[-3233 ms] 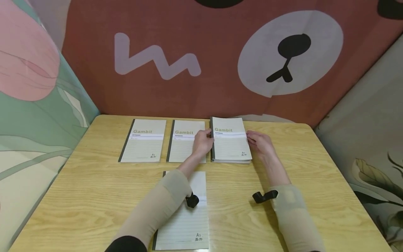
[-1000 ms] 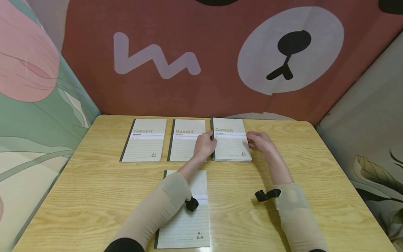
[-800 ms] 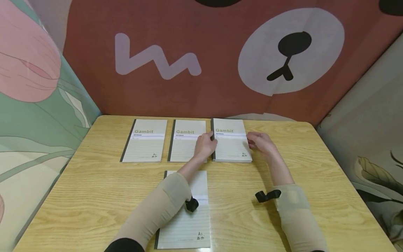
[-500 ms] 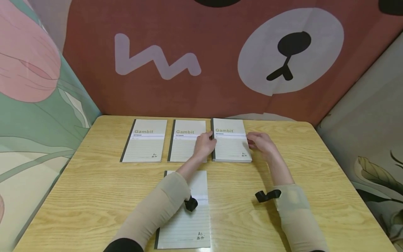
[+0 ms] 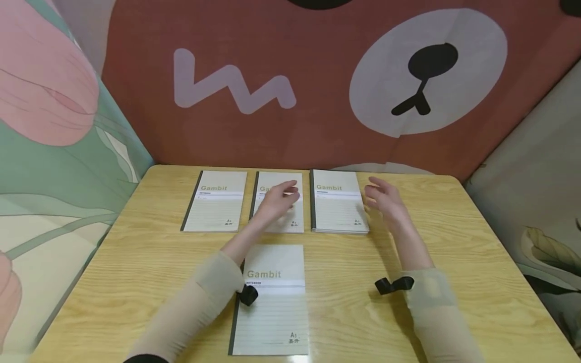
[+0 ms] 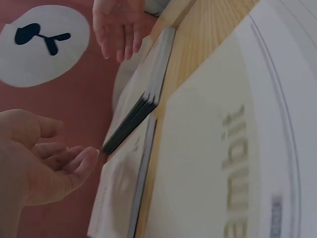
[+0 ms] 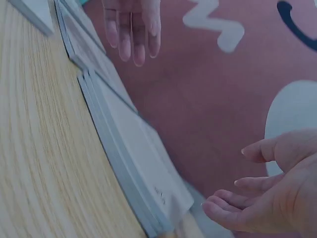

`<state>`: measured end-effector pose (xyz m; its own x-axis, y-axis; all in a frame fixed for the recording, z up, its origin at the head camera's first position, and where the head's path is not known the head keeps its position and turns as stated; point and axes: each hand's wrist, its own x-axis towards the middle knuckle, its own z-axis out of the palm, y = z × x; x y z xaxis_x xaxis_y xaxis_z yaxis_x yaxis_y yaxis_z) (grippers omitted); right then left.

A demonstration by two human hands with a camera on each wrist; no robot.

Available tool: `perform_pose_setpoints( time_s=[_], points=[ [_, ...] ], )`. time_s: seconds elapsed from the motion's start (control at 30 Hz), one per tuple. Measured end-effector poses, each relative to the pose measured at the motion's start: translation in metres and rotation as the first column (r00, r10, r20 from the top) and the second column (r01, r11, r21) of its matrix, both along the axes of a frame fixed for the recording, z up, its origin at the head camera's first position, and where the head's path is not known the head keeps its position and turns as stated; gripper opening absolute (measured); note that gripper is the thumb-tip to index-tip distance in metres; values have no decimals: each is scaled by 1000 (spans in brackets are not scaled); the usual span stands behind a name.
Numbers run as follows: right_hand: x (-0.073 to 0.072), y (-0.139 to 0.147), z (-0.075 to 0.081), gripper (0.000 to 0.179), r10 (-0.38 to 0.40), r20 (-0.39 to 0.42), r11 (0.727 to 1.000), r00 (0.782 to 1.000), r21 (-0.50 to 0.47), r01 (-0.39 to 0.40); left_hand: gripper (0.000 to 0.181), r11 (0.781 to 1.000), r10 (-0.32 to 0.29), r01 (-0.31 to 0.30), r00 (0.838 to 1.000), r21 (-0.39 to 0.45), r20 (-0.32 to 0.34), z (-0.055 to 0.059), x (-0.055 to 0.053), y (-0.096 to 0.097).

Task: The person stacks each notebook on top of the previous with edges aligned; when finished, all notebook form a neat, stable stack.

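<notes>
A stack of white Gambit notebooks (image 5: 338, 212) with dark spines lies at the back of the table, right of centre. Its layered edges show in the right wrist view. My left hand (image 5: 278, 200), fingers relaxed and holding nothing, hovers over the middle notebook (image 5: 290, 214), left of the stack. To the stack's right is my right hand (image 5: 385, 199), apart from it, its fingers loosely bent with nothing in them. Another notebook (image 5: 274, 312) lies nearer me, beside my left forearm, and one more notebook (image 5: 215, 206) is at the back left.
The wooden table (image 5: 127, 272) carries all the notebooks. A printed bear backdrop (image 5: 317, 136) rises right behind its far edge, with patterned walls at both sides. A small black camera (image 5: 394, 285) is strapped at each wrist.
Both hands have let go of the stack's sides. The left has moved left over the middle notebook, the right slightly away to the right. The front notebook's title is now uncovered.
</notes>
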<state>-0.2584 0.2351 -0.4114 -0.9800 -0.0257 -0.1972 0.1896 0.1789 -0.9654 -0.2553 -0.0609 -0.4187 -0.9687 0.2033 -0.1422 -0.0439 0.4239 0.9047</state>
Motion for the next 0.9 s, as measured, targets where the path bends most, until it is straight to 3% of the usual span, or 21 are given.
perform_pose_setpoints(
  time_s=[0.23, 0.47, 0.67, 0.9],
  points=[
    [25, -15, 12, 59, 24, -102, 1000, 994, -15, -26, 53, 998, -10, 8, 1000, 69, 21, 17, 28, -62],
    [54, -36, 8, 55, 192, -64, 981, 979, 28, -191, 58, 998, -42, 46, 996, -46, 77, 19, 67, -113],
    [83, -56, 3, 53, 319, 12, 947, 948, 36, -319, 64, 993, -68, 81, 987, -89, 143, 18, 95, -133],
    [115, -75, -2, 55, 344, 82, 939, 936, -9, -344, 72, 995, -64, 79, 968, -55, 243, 18, 123, -136]
  ],
)
